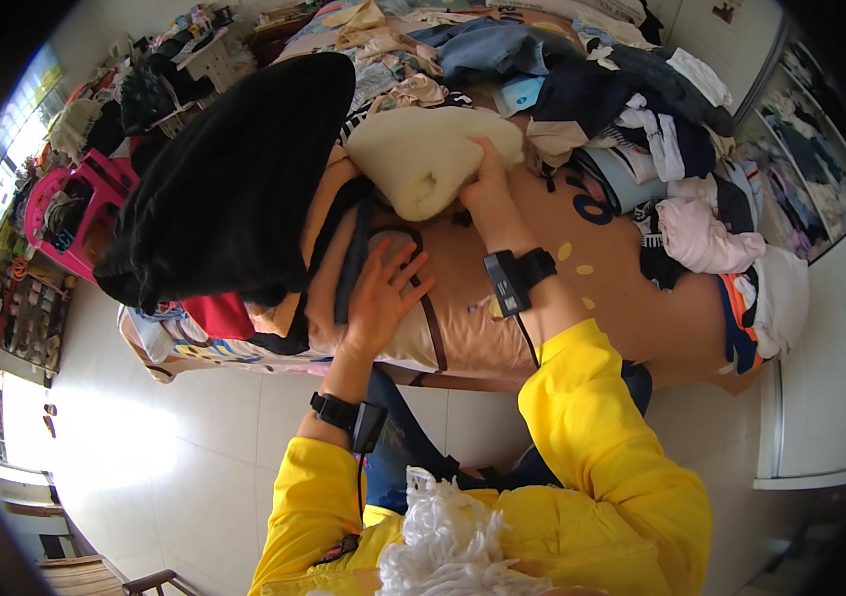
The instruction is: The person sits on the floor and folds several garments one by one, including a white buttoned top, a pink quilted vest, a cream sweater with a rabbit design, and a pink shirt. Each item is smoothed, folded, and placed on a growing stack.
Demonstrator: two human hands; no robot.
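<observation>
A cream, fluffy folded cloth (408, 149) lies near the middle of the bed; whether it is a garment I cannot tell. My right hand (488, 194) grips its right edge, thumb side hidden against the fabric. My left hand (383, 296) is open, fingers spread, holding nothing. It hovers over the bed's front part, beside a pile of folded clothes (328, 268) in tan, peach and dark blue. On top of that pile rests a large black plush cloth (234, 189), left of the cream one.
The brown patterned bedspread (602, 298) carries heaped clothes at the back, including blue jeans (492, 50). A pale pink folded garment (706, 233) and other stacks sit on the right. At left stands a pink plastic chair (70, 214). An open wardrobe (805, 149) is at far right.
</observation>
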